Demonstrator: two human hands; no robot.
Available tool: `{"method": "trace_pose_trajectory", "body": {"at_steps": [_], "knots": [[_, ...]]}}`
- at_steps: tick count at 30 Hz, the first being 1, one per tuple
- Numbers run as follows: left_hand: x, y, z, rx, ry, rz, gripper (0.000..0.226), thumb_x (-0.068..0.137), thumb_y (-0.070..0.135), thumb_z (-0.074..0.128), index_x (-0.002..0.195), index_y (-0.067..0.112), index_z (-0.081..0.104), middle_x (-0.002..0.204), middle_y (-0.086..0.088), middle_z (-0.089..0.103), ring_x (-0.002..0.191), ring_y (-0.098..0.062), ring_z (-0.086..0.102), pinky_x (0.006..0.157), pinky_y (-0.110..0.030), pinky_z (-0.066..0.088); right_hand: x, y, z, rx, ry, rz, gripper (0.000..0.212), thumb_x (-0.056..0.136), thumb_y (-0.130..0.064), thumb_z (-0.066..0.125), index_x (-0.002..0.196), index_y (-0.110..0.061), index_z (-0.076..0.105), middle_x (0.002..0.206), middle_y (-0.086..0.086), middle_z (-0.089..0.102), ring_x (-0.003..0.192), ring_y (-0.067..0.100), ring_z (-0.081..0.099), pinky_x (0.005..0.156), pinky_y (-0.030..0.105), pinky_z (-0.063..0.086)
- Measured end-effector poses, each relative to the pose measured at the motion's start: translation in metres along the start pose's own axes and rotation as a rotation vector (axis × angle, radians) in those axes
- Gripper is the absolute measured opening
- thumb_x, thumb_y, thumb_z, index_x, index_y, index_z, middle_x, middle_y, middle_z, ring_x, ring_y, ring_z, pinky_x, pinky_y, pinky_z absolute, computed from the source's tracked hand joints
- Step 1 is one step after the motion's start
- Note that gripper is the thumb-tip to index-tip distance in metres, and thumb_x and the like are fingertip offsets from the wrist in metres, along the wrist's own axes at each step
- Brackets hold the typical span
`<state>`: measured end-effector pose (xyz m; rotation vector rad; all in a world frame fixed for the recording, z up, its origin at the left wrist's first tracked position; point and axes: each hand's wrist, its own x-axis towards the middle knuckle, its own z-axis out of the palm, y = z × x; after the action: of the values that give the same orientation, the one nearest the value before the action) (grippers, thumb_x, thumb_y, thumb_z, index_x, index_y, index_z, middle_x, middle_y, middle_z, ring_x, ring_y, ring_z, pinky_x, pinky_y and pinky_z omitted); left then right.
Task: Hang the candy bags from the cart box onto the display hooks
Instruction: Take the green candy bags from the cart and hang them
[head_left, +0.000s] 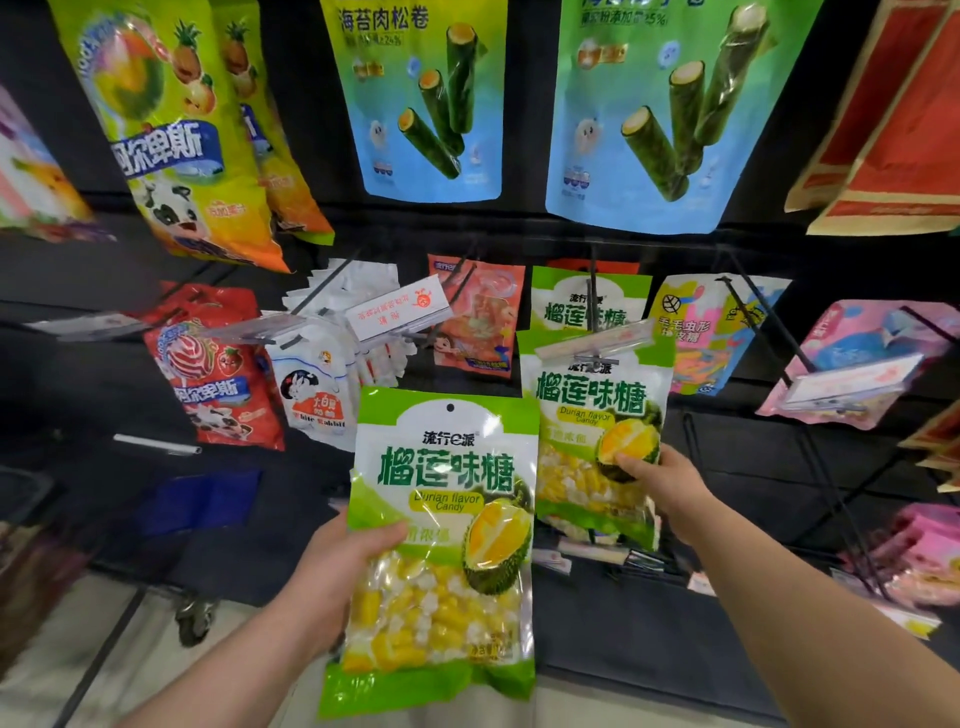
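Bright, even shop light; white glare on the durian candy bag (447, 519). Wide-angle bending at the edges; far-left bags (31, 171) are blurred.

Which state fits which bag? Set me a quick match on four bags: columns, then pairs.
1 lower durian bag
2 right durian bag
3 White Rabbit bag
4 seaweed-roll bag

A top row, blue-green
B unhung, held by left hand
C hanging, pinched by right hand
D white, middle row, left of both durian bags

Pairs: 1-B, 2-C, 3-D, 4-A
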<state>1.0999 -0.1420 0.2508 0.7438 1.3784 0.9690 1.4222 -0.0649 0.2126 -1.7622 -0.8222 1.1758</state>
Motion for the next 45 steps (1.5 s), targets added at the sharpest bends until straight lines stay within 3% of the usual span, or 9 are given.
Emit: {"method": "trace_pose_trajectory", "body": {"at_steps": [2,8,12,16,19,24,28,33,45], "knots": [[0.002,-0.002,0.002,0.018,-0.013,-0.006,0.025,0.082,-0.002,0.064,0.106,0.002,0.067,0.095,-0.016,0.075,0.082,-0.03,0.073,0.069,-0.036,0.055,0.003,0.0,0.001,-0.055,0.019,0.002,0.042,0.091,-0.018,0.063,0.13,-0.003,0.051,0.12,0.01,0.058,0.103,0.027,0.055,0.075,0.033,0.048],[0.008,-0.006,0.019,0.036,-0.059,-0.033,0.028,0.078,0.002,0.069,0.106,0.003,0.069,0.101,-0.018,0.074,0.094,-0.036,0.07,0.091,-0.048,0.051,-0.02,0.004,-0.003,-0.294,0.094,-0.046,0.062,0.091,-0.031,0.061,0.143,-0.009,0.035,0.145,0.013,0.044,0.127,0.031,0.047,0.1,0.039,0.041],[0.013,-0.009,0.04,0.048,-0.122,-0.04,0.074,0.049,0.021,0.087,0.117,0.004,0.063,0.108,-0.018,0.072,0.101,-0.038,0.067,0.097,-0.055,0.048,-0.073,0.005,-0.006,-0.058,-0.261,0.053,0.032,0.095,-0.045,0.048,0.112,-0.021,0.06,0.108,-0.003,0.07,0.1,0.015,0.065,0.081,0.031,0.047],[0.016,-0.008,0.067,0.081,-0.194,-0.059,0.045,0.072,0.01,0.078,0.115,0.0,0.065,0.103,-0.017,0.073,0.098,-0.036,0.069,0.094,-0.052,0.051,-0.107,0.016,-0.008,-0.003,-0.517,0.084,0.017,0.096,-0.027,0.053,0.109,-0.019,0.061,0.082,-0.01,0.073,0.074,0.005,0.069,0.071,0.025,0.055],[0.021,-0.008,0.085,0.084,-0.231,-0.063,0.028,0.083,0.003,0.068,0.111,0.003,0.067,0.103,-0.015,0.074,0.096,-0.03,0.07,0.09,-0.044,0.054,-0.111,0.022,-0.012,0.076,-0.381,0.028,0.02,0.091,-0.007,0.06,0.11,-0.012,0.059,0.089,0.002,0.074,0.076,0.015,0.072,0.061,0.029,0.058],[0.025,-0.006,0.108,0.142,-0.232,0.017,0.023,0.085,0.007,0.069,0.108,0.008,0.065,0.099,-0.007,0.073,0.076,-0.01,0.069,0.052,-0.014,0.052,-0.105,0.024,-0.025,0.101,-0.232,-0.012,0.024,0.09,-0.007,0.061,0.114,-0.011,0.056,0.105,0.016,0.071,0.085,0.025,0.07,0.069,0.039,0.058],[0.027,-0.002,0.116,0.145,-0.216,0.031,0.03,0.086,0.008,0.069,0.114,0.006,0.061,0.099,-0.006,0.071,0.079,-0.011,0.068,0.048,-0.013,0.05,-0.101,0.02,-0.027,0.095,-0.22,-0.043,0.019,0.092,-0.009,0.06,0.109,-0.015,0.056,0.101,0.011,0.071,0.079,0.019,0.072,0.058,0.03,0.056],[0.03,0.003,0.116,0.147,-0.215,0.038,0.021,0.087,0.01,0.068,0.107,0.012,0.061,0.091,0.002,0.068,0.063,0.001,0.066,0.043,-0.01,0.046,-0.091,0.015,-0.022,0.074,-0.2,-0.063,0.018,0.091,-0.011,0.062,0.107,-0.019,0.057,0.103,0.01,0.07,0.091,0.027,0.07,0.074,0.044,0.059],[0.04,0.014,0.118,0.128,-0.204,0.053,0.015,0.086,0.013,0.069,0.099,0.017,0.062,0.092,0.001,0.07,0.075,-0.007,0.066,0.046,-0.013,0.049,-0.079,0.009,-0.017,0.102,-0.179,-0.058,0.018,0.091,-0.012,0.061,0.109,-0.015,0.059,0.105,0.008,0.07,0.093,0.023,0.069,0.072,0.033,0.055]]}}
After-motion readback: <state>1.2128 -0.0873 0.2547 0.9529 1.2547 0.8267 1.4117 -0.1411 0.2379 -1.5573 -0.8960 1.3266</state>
